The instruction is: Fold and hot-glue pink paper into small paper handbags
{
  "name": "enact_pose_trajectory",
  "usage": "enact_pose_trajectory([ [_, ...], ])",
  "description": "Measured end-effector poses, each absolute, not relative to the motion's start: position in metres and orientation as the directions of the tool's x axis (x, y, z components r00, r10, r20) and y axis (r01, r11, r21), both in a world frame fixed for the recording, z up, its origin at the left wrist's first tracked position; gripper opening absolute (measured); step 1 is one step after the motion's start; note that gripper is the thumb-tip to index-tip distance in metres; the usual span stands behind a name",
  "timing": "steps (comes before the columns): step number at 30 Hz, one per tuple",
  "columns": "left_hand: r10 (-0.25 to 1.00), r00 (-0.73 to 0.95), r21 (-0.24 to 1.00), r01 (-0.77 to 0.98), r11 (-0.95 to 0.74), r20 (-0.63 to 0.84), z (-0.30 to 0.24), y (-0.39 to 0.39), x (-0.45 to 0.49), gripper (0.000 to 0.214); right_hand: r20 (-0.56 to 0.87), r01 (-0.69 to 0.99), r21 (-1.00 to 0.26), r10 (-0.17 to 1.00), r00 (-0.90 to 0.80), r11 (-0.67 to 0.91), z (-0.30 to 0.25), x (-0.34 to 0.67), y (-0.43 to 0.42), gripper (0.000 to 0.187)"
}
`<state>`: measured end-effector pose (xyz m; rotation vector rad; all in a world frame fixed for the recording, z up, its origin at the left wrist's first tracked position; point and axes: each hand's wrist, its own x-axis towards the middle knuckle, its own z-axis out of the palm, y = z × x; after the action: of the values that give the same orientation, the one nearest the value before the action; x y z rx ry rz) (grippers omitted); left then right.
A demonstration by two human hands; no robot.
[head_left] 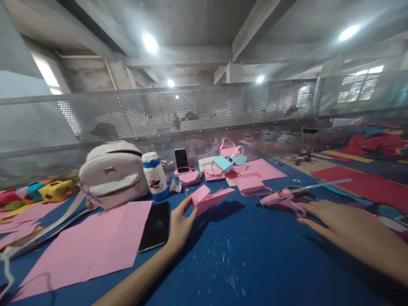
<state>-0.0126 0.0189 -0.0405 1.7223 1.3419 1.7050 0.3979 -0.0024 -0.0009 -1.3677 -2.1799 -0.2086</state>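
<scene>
My left hand (182,221) pinches a folded pink paper piece (208,199) by its left end and holds it above the blue table. The paper's flaps stand apart towards the right. My right hand (334,223) is stretched out with thumb and fingers apart, slightly blurred. Its fingertips are at the handle of a pink hot glue gun (282,199); whether they touch it I cannot tell. A clear glue stick (325,185) sticks out from the gun's back. Behind lie small pink paper bags (250,182) and light blue paper bags (223,163).
Left of my left hand lie a black phone (155,227) and a large pink sheet (95,242). Behind them stand a white backpack (116,174) and a white-and-blue bottle (155,176). Red sheets (360,182) lie at the right. A perforated metal screen (204,106) runs along the back.
</scene>
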Motion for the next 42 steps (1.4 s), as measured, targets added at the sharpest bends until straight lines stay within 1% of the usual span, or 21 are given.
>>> enact_pose_trajectory([
  [1,0.805,-0.182,0.801,0.358,-0.48,0.564,-0.041,0.019,-0.012,0.038,0.537,0.889,-0.086,0.773,-0.339,0.45,0.005,0.389,-0.015,0.032],
  [2,0.805,-0.18,0.8,0.357,-0.482,0.566,-0.041,0.019,-0.012,0.038,0.527,0.865,-0.053,0.75,-0.4,0.499,0.012,0.378,-0.026,0.035],
  [3,0.804,-0.179,0.799,0.357,-0.485,0.568,-0.041,0.019,-0.012,0.039,0.528,0.814,-0.044,0.705,-0.473,0.58,0.019,0.365,-0.034,0.037],
  [6,0.8,-0.171,0.793,0.359,-0.493,0.575,-0.041,0.018,-0.011,0.04,0.497,0.706,-0.11,0.654,-0.57,0.7,0.034,0.322,-0.035,0.034],
  [8,0.799,-0.15,0.785,0.361,-0.504,0.582,-0.04,0.016,-0.011,0.04,0.515,0.662,-0.162,0.635,-0.576,0.732,0.036,0.293,-0.02,0.034],
  [11,0.794,-0.11,0.767,0.368,-0.525,0.597,-0.04,0.011,-0.01,0.039,0.573,0.598,-0.25,0.615,-0.543,0.761,0.029,0.258,0.007,0.038],
  [15,0.791,-0.062,0.745,0.386,-0.544,0.609,-0.04,0.005,-0.009,0.036,0.623,0.493,-0.411,0.631,-0.462,0.767,0.013,0.237,0.025,0.019],
  [17,0.788,-0.005,0.725,0.394,-0.564,0.616,-0.04,0.003,-0.009,0.037,0.641,0.445,-0.472,0.643,-0.421,0.761,0.006,0.236,0.026,0.014],
  [19,0.771,0.066,0.687,0.411,-0.6,0.633,-0.041,0.002,-0.008,0.044,0.652,0.399,-0.523,0.655,-0.382,0.753,-0.001,0.239,0.026,0.012],
  [22,0.707,0.15,0.595,0.436,-0.675,0.691,-0.042,0.0,-0.008,0.05,0.664,0.345,-0.564,0.661,-0.351,0.75,-0.007,0.244,0.027,0.011],
  [25,0.637,0.215,0.503,0.452,-0.737,0.74,-0.041,-0.001,-0.007,0.049,0.684,0.307,-0.574,0.651,-0.33,0.759,-0.01,0.247,0.029,0.011],
  [28,0.613,0.247,0.459,0.472,-0.753,0.751,-0.039,-0.003,-0.005,0.048,0.71,0.277,-0.564,0.628,-0.318,0.778,-0.01,0.248,0.029,0.009],
  [33,0.607,0.262,0.445,0.478,-0.757,0.75,-0.038,-0.003,-0.004,0.046,0.745,0.264,-0.524,0.586,-0.318,0.81,-0.01,0.25,0.028,0.008],
  [42,0.611,0.273,0.446,0.479,-0.756,0.743,-0.04,-0.003,-0.006,0.046,0.742,0.294,-0.505,0.582,-0.334,0.812,-0.012,0.251,0.03,0.011],
])
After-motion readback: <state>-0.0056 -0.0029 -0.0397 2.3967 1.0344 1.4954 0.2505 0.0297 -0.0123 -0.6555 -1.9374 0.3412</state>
